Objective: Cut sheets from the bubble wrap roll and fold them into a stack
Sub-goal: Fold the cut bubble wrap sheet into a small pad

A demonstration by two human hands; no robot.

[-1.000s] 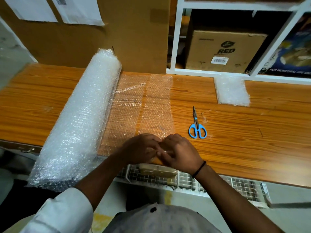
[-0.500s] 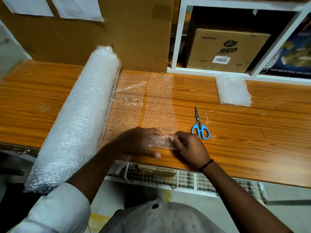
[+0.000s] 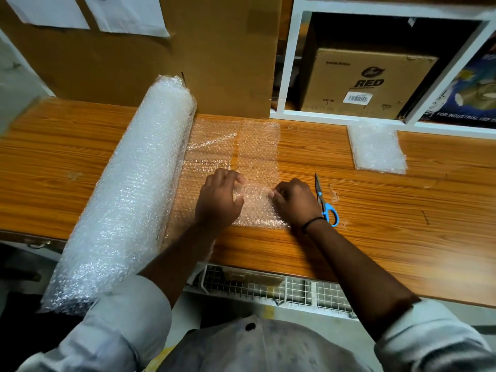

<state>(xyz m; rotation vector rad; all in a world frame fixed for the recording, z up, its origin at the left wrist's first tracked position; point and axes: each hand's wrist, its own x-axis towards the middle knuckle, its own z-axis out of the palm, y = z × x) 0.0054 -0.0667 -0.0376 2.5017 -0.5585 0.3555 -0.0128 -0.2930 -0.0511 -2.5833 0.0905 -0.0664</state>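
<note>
Bubble wrap roll (image 3: 126,200) lying across the table (image 3: 402,232) at far left, its unrolled sheet (image 3: 214,146) spreading flat rightward. My left hand (image 3: 218,201): fingers curling over the sheet's doubled near end, gripping its left edge. My right hand (image 3: 295,204): thumb and fingers pinching its right edge. Against half a second ago, I am holding the fold farther up the sheet, away from the table's front. Scissors (image 3: 325,204), blue-handled, lying just beside my right wrist. Folded stack (image 3: 375,149) sitting at the table's back. Box (image 3: 367,81) reading "RED"; packaging (image 3: 461,100) reading "FOR INDUSTRIAL USE".
</note>
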